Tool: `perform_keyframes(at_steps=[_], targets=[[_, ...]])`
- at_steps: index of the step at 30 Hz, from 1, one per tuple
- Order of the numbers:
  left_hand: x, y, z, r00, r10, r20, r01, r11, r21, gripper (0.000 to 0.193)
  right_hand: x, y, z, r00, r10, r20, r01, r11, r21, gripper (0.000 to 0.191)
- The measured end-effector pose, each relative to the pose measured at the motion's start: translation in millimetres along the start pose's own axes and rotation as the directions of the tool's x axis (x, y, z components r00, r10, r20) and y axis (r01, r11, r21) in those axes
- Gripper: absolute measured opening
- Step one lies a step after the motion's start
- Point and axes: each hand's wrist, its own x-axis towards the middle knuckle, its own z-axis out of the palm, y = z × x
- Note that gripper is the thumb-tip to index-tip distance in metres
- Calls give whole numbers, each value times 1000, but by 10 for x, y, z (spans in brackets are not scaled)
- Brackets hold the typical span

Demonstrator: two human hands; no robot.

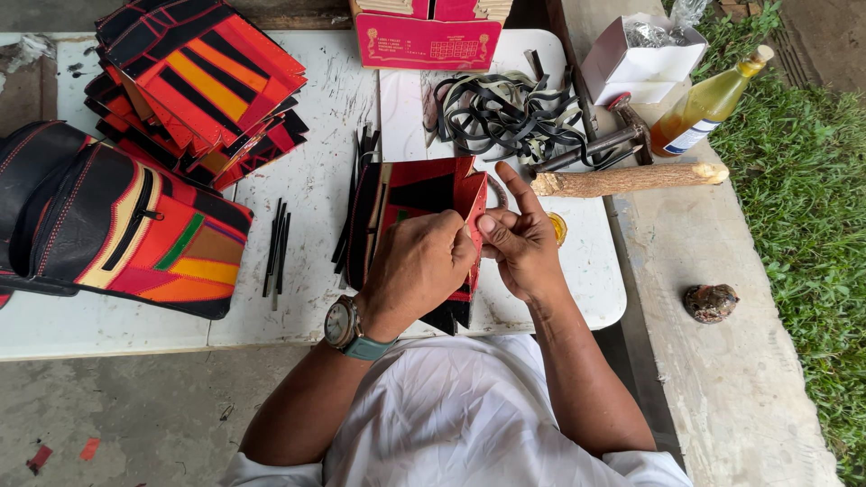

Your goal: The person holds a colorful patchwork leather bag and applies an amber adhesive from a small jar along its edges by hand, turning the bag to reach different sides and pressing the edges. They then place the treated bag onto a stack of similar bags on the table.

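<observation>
Head view: the left hand [417, 263] clamps the red-and-black patchwork leather panel [424, 194] flat on the white counter [316, 180], while the right hand [516, 236] pinches its right edge, index finger raised. Judged from this, steady pressure near the fold keeps the edge aligned. Black strips [276, 243] lie left; a wooden mallet [627, 179] lies beyond.

Matt leather patchwork panel [424, 194]; rough wooden stick [627, 179].

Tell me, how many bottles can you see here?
1: a bottle of yellow liquid lying tilted on the concrete ledge at upper right, beside the white box. Others may be hidden.
</observation>
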Motion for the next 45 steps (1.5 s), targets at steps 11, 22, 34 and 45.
perform_keyframes(at_steps=[11,22,34,45], targets=[[-170,-71,-156,982,115,-152,-115,993,7,19,-89,-38,-99,988,-142,53,134,983,124,81],[-366,-1016,-172,876,-198,440,467,120,-876,67,-214,-727,-207,972,-224,-72,224,974,-13,82],[-253,-876,-664,958,-287,2,129,423,-897,41,-325,-1151,-549,969,-89,231,228,-44,-973,57],[-525,-1224,-563,877,-475,71,198,222,-955,56,-49,-822,-586,984,151,99,145,-332,-932,52]])
